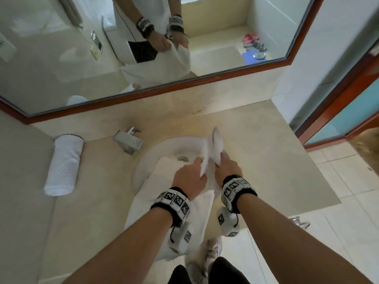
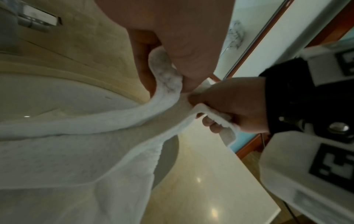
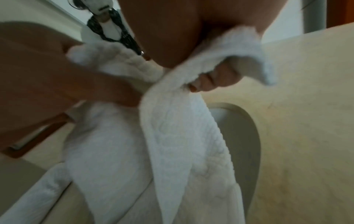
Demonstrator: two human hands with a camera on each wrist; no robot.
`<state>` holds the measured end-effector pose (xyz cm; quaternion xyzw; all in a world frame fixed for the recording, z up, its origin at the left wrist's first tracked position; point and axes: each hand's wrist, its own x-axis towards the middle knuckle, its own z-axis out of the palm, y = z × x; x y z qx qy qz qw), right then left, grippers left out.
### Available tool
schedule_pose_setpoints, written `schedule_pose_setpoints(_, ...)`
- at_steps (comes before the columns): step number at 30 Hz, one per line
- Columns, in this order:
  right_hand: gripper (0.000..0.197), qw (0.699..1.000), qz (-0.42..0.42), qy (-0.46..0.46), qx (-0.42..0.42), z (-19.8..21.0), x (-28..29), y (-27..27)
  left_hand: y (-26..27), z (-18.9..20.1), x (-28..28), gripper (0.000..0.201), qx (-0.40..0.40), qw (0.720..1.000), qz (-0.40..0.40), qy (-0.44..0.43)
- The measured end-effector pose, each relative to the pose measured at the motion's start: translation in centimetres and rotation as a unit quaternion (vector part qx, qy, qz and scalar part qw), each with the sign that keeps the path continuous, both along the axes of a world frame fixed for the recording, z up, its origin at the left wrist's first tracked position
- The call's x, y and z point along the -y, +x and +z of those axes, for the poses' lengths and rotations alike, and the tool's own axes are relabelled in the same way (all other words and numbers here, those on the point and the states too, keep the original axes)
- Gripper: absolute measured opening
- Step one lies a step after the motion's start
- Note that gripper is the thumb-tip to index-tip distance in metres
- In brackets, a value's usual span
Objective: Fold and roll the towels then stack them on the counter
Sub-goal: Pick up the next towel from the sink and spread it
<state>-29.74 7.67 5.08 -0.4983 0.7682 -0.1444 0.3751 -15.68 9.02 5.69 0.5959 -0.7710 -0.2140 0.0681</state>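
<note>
A white towel (image 1: 164, 187) drapes over the round sink (image 1: 147, 160) and hangs off the counter's front edge. Both hands hold its far end lifted above the basin. My left hand (image 1: 192, 173) pinches a thick hem of the towel (image 2: 166, 75) between thumb and fingers. My right hand (image 1: 225, 165) grips the neighbouring corner, fingers curled round the cloth (image 3: 210, 78). The two hands are almost touching. A rolled white towel (image 1: 63, 165) lies on the counter at the left.
A square chrome tap (image 1: 128, 140) stands behind the sink at its left. A wood-framed mirror (image 1: 143, 95) runs along the back wall. The beige counter (image 1: 266, 160) extends right of the sink. A door frame (image 1: 338, 119) and tiled floor lie to the right.
</note>
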Motion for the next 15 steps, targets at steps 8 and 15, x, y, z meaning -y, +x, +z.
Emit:
schedule_pose_setpoints(8, 0.02, 0.976, 0.115, -0.003, -0.183, 4.4, 0.5, -5.7, -4.8, 3.0, -0.2, 0.022, -0.023, 0.997, -0.049, -0.056)
schedule_pose_setpoints(15, 0.039, 0.993, 0.103, 0.009, -0.063, 2.5, 5.0, -10.7, -9.5, 2.1, 4.2, 0.026, 0.017, 0.997, -0.069, -0.011)
